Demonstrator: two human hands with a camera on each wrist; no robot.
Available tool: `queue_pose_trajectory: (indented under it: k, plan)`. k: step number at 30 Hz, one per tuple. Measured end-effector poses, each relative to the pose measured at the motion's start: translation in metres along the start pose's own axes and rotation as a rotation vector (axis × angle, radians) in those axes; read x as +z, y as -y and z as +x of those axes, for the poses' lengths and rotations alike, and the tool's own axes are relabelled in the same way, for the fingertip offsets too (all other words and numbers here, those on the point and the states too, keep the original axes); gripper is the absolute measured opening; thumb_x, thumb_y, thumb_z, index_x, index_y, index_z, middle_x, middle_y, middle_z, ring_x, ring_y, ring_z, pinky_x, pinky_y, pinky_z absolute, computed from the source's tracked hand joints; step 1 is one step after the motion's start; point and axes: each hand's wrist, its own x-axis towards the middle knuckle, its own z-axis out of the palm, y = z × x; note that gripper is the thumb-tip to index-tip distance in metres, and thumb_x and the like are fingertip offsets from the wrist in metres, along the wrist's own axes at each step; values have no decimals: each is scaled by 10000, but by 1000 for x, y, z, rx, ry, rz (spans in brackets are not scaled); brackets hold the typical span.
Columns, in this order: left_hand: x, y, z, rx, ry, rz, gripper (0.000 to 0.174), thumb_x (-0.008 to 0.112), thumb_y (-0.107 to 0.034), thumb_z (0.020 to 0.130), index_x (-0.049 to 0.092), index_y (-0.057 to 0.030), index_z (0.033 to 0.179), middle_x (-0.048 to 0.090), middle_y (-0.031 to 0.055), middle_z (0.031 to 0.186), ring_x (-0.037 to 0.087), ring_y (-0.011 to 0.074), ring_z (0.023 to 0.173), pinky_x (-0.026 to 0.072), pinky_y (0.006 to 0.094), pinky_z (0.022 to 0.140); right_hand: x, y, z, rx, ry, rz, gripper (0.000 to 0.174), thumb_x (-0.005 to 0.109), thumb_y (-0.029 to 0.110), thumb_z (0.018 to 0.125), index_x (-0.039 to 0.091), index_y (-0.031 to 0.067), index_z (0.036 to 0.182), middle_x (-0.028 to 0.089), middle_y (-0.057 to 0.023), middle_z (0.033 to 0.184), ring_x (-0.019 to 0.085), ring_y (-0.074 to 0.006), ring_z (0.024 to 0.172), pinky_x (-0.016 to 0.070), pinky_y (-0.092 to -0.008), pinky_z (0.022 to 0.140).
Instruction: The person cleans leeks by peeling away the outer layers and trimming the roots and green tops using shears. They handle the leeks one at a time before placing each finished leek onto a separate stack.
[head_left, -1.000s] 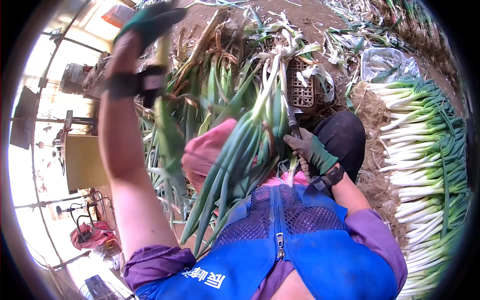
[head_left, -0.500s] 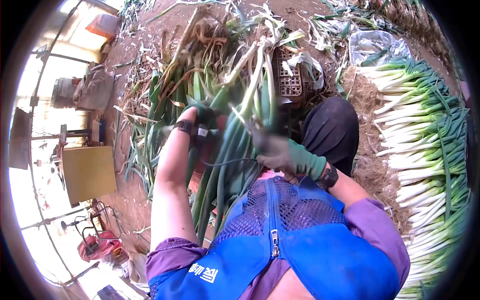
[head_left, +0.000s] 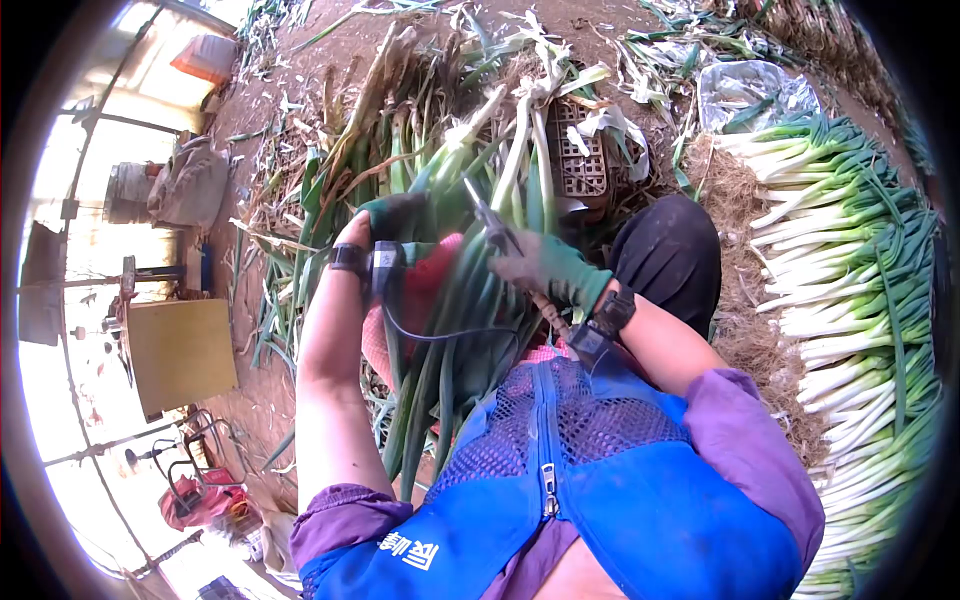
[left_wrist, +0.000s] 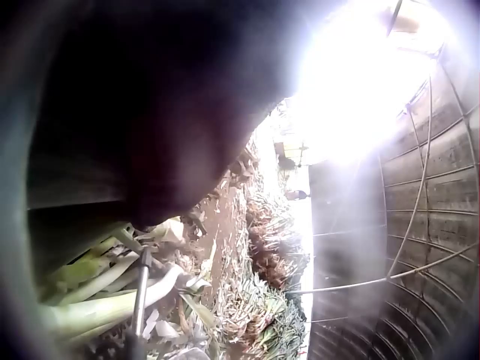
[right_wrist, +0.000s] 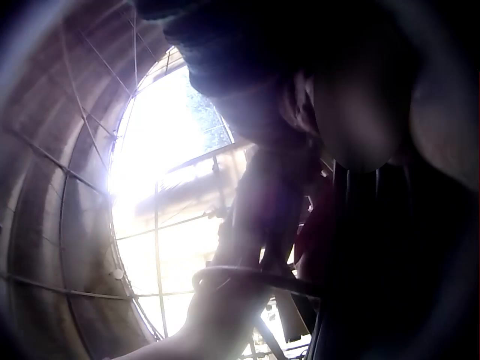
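In the head view my gloved left hand (head_left: 395,218) grips a long green onion (head_left: 462,135) by its green part, its pale end pointing away from me. My right hand (head_left: 545,268), in a grey and green glove, holds an air blow gun (head_left: 490,218) by its handle, the thin nozzle aimed toward that onion. The metal nozzle (left_wrist: 141,292) also shows beside white stalks (left_wrist: 94,311) in the left wrist view. More green onions (head_left: 450,330) lie across my lap, leaves toward me. Both hands are mostly dark in the wrist views.
Trimmed green onions (head_left: 810,330) lie in a long row at the right. A plastic crate (head_left: 582,165) stands ahead, near my knee (head_left: 670,260). Untrimmed onions (head_left: 400,130) are heaped at front left. A cable (head_left: 440,336) hangs between my wrists.
My left hand has come down from far out at the upper left to the middle, over my lap. My right hand has raised the blow gun and swung its nozzle leftward.
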Motion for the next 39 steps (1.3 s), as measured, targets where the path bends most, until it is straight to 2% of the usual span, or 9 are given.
queue_pose_trajectory:
  k: [3,7,14,21,27,30,34,36,39]
  plan:
    - [21,1,17,44,-16,-490,453,431,-29,943,489,-25,1393,563,128,1374,555,220,1246,406,324,1101,-22,15,28,155,180,58,676,630,556,798,633,-30,1135,675,-262,1059,656,-356,1028,495,-401,912]
    - [35,-5,23,53,-122,-689,408,494,-81,945,542,-36,1348,635,134,1276,604,232,1187,446,324,1056,-27,-2,88,100,-48,-64,696,601,563,803,647,-62,1105,687,-259,1031,675,-353,982,521,-401,885]
    - [40,-15,22,54,-173,-959,361,474,-243,1034,569,-36,1314,650,85,1229,626,187,1080,472,303,992,-59,16,106,239,19,25,623,645,509,824,595,-42,1111,637,-112,707,617,-197,577,516,-329,590]
    - [70,-16,25,104,325,-2893,486,658,-259,943,518,-62,1365,631,140,1254,669,286,1016,559,423,920,-69,32,101,218,142,-182,577,552,429,893,602,-29,1241,679,-209,1001,666,-223,700,536,-323,670]
    - [83,-14,27,141,152,-2673,429,656,-269,942,570,-49,1300,654,105,1212,664,210,988,546,329,908,-74,6,181,369,15,127,451,582,423,894,610,-23,837,511,-98,528,480,-184,372,381,-355,373]
    - [94,-17,30,306,-305,-2044,427,636,-322,948,579,-67,1286,673,86,1156,659,172,980,544,290,882,-82,8,194,459,108,161,387,583,371,885,606,-6,799,489,-87,518,457,-200,355,361,-361,346]
    - [106,-4,43,189,-140,-1606,386,569,-339,979,611,-64,1247,656,123,1114,612,153,994,495,294,912,-82,1,179,267,104,-82,473,601,477,856,669,8,851,605,-135,615,574,-221,473,460,-346,473]
    - [42,7,26,-419,338,-1877,503,627,-418,911,603,-43,1245,655,156,1145,624,191,1024,497,330,918,-89,7,139,197,22,-145,589,638,584,807,688,3,889,691,-169,770,670,-256,667,517,-354,649]
    - [32,4,35,-659,-219,-1113,569,695,-438,803,617,-62,1222,683,189,1128,656,338,1052,514,427,877,-102,-11,112,306,-120,-68,749,656,552,766,597,-27,1239,669,-175,1028,668,-247,884,529,-347,762]
